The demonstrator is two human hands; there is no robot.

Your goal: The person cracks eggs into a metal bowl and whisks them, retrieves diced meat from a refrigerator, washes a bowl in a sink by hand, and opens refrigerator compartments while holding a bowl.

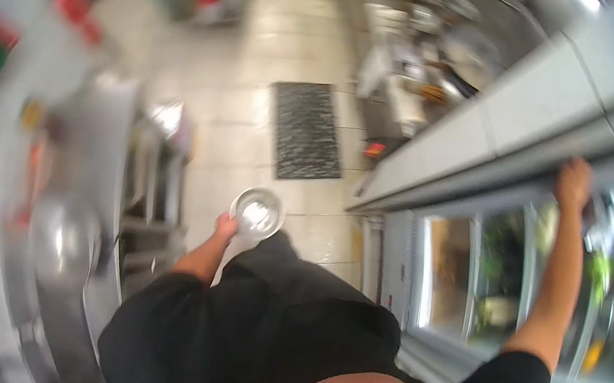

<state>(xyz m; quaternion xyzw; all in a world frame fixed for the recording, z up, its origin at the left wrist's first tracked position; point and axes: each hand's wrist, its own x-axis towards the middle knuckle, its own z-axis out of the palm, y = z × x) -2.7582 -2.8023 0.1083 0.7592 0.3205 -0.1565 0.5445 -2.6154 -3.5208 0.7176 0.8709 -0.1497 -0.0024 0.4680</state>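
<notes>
A round metal bowl [258, 213] is held at its left rim by my left hand [226, 227], low over the tiled floor. Its inside shows bright reflections and no contents that I can make out. My right hand [574, 184] is raised at the right, its fingers bent over the grey metal edge [516, 182] above an opened fridge-like unit. Behind the glass or opening of that unit [499, 280], blurred green and pale items sit in sections. The fingertips of my right hand are blurred.
A dark mat [307, 131] lies on the tiled floor [238, 139] ahead. At the left stands a steel counter [107, 150] with a large shiny metal vessel [64, 236]. Cluttered cookware and dishes [428, 49] fill the counter at the upper right.
</notes>
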